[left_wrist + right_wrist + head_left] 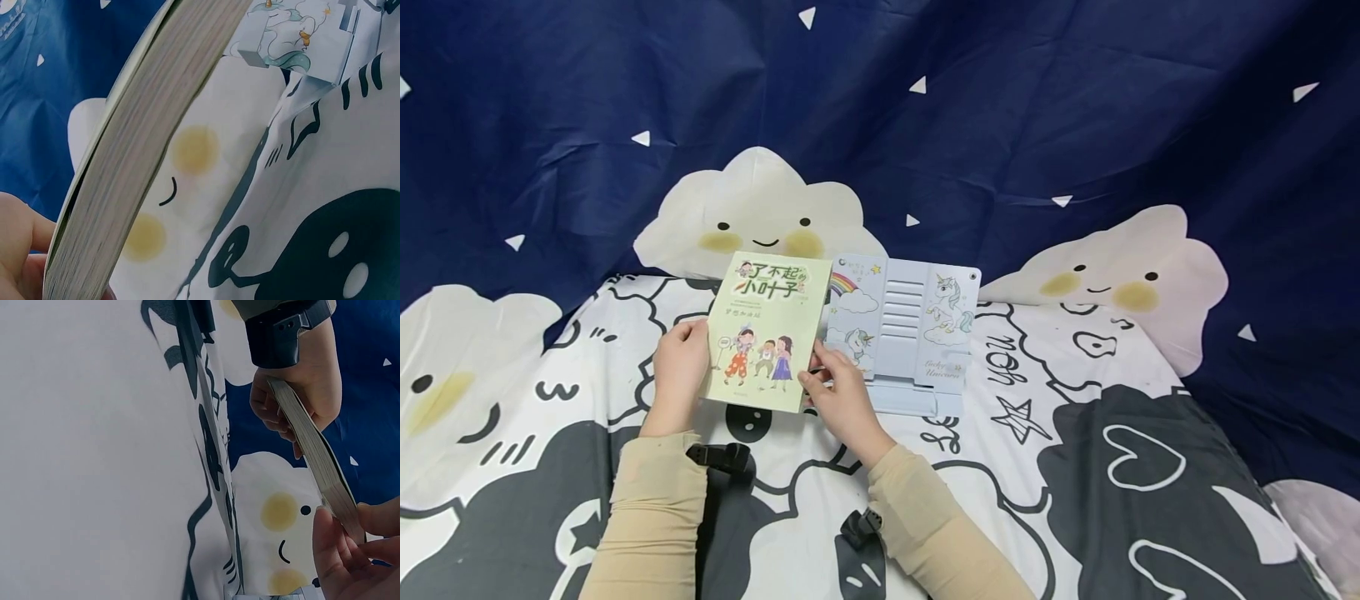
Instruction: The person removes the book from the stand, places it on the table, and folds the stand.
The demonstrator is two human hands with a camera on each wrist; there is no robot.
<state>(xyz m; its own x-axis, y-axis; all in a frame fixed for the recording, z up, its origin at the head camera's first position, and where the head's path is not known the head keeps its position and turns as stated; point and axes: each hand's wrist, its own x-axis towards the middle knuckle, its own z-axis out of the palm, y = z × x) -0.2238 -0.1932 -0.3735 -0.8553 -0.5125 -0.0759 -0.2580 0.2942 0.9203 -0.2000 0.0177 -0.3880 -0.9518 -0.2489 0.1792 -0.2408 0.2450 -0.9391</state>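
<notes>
Pale green book (767, 333); unicorn-print stand (910, 329)

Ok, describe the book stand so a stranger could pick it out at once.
On the black-and-white cartoon cloth in front of the navy cloud backdrop, look just right of the green book held by both hands. The book stand is the pale blue slotted panel, the only thing printed with unicorns and a rainbow.
</notes>
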